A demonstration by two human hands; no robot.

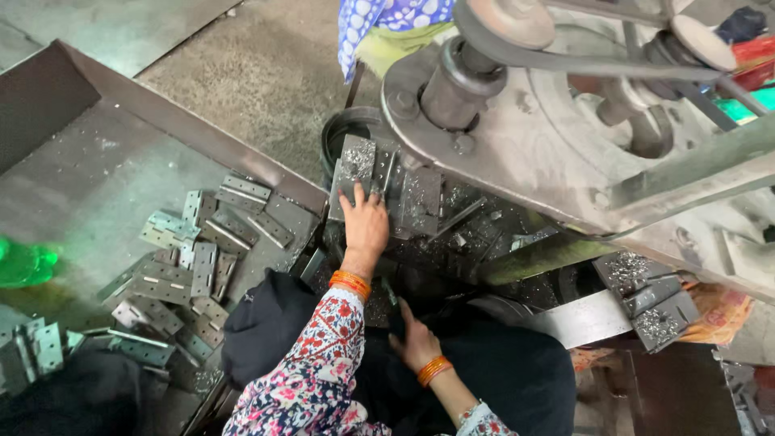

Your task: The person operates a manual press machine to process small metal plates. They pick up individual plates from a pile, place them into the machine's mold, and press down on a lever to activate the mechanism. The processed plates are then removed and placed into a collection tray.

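Resting low near my lap, my right hand (pixel 416 339) lies loosely open on dark cloth, holding nothing I can make out. Farther up, my left hand (pixel 365 222) is spread flat, fingers pressed on a grey metal plate (pixel 355 165) at the near edge of the machine bed (pixel 452 234), just under the big belt wheel (pixel 517 121). About three such plates stand there together (shavings all over them). Off to the left, the steel tray (pixel 97 186) carries a loose heap of hinges (pixel 194 266), upward of twenty; whether those are finished or waiting I can't tell.
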